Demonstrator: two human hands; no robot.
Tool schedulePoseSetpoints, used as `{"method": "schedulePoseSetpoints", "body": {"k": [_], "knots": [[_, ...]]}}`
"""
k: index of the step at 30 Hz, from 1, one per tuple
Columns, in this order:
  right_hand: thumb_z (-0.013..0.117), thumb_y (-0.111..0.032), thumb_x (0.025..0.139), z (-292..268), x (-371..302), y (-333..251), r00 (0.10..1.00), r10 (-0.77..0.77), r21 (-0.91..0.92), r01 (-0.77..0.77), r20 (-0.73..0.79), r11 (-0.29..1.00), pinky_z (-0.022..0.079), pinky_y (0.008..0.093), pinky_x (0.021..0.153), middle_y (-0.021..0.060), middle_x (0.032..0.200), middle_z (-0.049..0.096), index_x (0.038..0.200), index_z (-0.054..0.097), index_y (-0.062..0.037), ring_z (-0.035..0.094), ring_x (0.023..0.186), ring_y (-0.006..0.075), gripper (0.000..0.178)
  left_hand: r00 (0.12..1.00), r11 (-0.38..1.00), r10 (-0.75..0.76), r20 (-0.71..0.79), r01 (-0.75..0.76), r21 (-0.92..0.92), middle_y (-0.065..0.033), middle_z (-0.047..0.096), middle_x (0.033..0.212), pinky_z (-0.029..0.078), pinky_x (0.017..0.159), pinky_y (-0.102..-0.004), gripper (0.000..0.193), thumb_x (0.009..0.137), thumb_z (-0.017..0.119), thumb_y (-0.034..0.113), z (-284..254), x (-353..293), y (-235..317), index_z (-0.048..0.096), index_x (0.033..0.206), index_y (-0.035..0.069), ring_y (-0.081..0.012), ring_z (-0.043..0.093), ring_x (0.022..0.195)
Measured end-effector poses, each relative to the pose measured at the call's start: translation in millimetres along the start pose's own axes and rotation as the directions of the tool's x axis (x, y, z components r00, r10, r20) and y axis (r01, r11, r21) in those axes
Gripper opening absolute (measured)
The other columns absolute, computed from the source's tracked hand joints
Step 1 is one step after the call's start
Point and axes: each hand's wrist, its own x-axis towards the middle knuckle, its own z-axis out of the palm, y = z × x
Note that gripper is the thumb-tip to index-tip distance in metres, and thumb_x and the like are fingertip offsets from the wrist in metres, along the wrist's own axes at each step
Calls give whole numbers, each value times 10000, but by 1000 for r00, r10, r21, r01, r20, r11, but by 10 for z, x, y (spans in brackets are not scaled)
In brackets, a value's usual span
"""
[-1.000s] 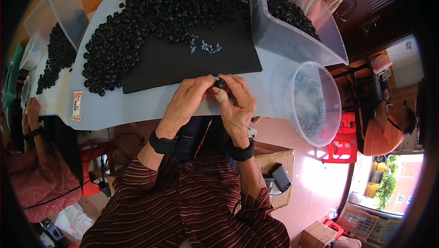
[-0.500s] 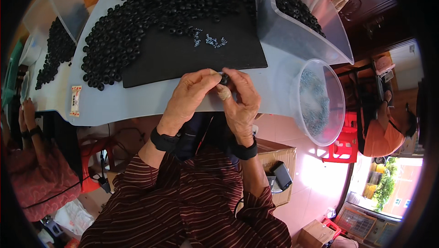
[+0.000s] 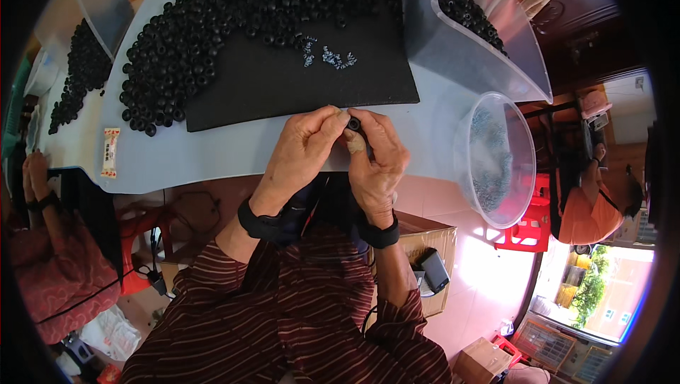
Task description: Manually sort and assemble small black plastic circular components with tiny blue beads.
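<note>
Just past the table's near edge, my two hands meet fingertip to fingertip. My right hand grips a small black round part with a hole between thumb and fingers; tan tape wraps the thumb. Pressed against the same part, my left hand is closed in a pinch, and whatever its fingertips hold is hidden. Beyond them lies a black mat bearing small shiny metal pieces, perhaps screws or springs. A large heap of similar black parts covers the mat's far and left sides.
To the right are a clear plastic bin with black parts and a round clear tub of small metal pieces. A wrapped packet lies at left. One person sits at the left, another in orange at the right. A cardboard box stands below the table.
The black part has turned so its hole now faces up toward me. My hands stay together in nearly the same place; the view has shifted slightly.
</note>
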Motion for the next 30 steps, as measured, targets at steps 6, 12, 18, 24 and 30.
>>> {"method": "schedulePoseSetpoints", "body": {"k": [6, 12, 18, 24, 30], "knots": [[659, -8, 820, -32, 17, -37, 999, 44, 1, -44, 32, 999, 496, 290, 695, 115, 876, 623, 1096, 640, -14, 632, 762, 210, 277, 997, 998, 60, -45, -60, 7, 38, 472, 607, 328, 512, -240, 297, 972, 527, 212, 27, 36, 15, 579, 763, 7, -51, 397, 566], [679, -30, 824, -28, 62, -256, 992, 126, 84, -128, 32, 988, 450, 242, 642, 54, 811, 606, 1108, 640, -21, 568, 693, 114, 287, 991, 988, -13, -135, -8, -152, -14, 573, 655, 433, 614, -237, 335, 980, 513, 220, -34, -66, 61, 604, 742, 3, -81, 531, 638], [647, -44, 870, -342, 893, -603, 998, 63, 138, -59, -21, 989, 405, 202, 566, -28, 842, 606, 1115, 653, -16, 490, 642, 48, 246, 993, 963, 67, -98, -90, -253, -13, 588, 698, 437, 662, -236, 325, 982, 509, 220, -116, -70, 65, 605, 764, -1, -79, 548, 685], [546, -89, 949, -632, 1606, -590, 979, 43, 276, 14, -197, 961, 384, 209, 513, 61, 839, 622, 1289, 532, -5, 459, 591, 60, 350, 980, 957, 66, -186, -115, -267, -9, 586, 730, 438, 666, -228, 340, 991, 486, 246, -266, -91, 60, 591, 771, 9, -80, 545, 675], [583, -64, 914, -19, 1069, -185, 937, 303, 158, -331, 175, 930, 418, 213, 502, 41, 785, 641, 1078, 672, -8, 507, 583, 43, 195, 976, 974, 112, -187, -146, -176, -21, 556, 671, 416, 619, -241, 329, 978, 494, 234, -252, -73, -46, 571, 758, 1, -76, 510, 642]]}}
